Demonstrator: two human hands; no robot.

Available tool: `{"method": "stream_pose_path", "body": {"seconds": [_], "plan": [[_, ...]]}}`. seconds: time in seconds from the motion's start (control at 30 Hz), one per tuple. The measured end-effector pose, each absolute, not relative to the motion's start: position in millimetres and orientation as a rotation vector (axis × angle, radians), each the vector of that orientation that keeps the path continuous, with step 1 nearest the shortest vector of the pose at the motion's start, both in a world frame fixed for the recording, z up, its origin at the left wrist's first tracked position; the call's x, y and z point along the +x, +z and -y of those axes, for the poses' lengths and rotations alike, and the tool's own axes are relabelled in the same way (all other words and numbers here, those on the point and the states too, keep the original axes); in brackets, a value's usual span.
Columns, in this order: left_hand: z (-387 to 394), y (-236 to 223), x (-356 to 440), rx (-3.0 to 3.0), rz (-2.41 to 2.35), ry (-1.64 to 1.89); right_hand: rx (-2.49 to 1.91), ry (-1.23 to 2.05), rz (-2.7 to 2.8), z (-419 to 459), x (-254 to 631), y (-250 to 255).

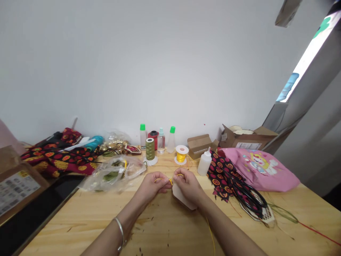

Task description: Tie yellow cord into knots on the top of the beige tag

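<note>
Both hands meet above the middle of the wooden table. My left hand (157,184) pinches a yellow cord (159,179) between thumb and fingers. In my right hand (186,182) is a pale, flat-faced piece (182,197) with a darker edge, hanging below the fingers; its kind is not clear. Yellow cord also loops over the right fingertips, and a small yellow knot (171,181) sits between the hands at the piece's corner. A long yellow tail runs down beside the right forearm. Behind the hands stands a spool of yellow cord (181,157).
A white squeeze bottle (204,163) and a green thread cone (150,149) stand behind the hands. Plastic bags (112,174) lie left. On the right are patterned fabric (220,177), black cord (247,193) and a pink bag (262,169). Cardboard boxes (202,145) stand along the wall.
</note>
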State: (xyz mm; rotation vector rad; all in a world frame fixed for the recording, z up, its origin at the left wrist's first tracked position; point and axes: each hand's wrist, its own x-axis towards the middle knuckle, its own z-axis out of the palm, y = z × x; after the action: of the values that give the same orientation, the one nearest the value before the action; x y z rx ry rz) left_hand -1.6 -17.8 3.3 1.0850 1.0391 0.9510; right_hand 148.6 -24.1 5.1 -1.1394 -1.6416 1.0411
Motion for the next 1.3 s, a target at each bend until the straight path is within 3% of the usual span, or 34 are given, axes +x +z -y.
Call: {"method": "stream_pose_path", "body": {"seconds": [0.5,1.3], "plan": [[16.1,2.8,-3.3,1.144,-1.021,0.971,-1.204,1.189,1.47,24.3,146.4,9.4],[19.8,7.2,0.1,1.281,-1.03,0.862,-1.206,1.061,1.508,23.1,145.0,7.7]]}}
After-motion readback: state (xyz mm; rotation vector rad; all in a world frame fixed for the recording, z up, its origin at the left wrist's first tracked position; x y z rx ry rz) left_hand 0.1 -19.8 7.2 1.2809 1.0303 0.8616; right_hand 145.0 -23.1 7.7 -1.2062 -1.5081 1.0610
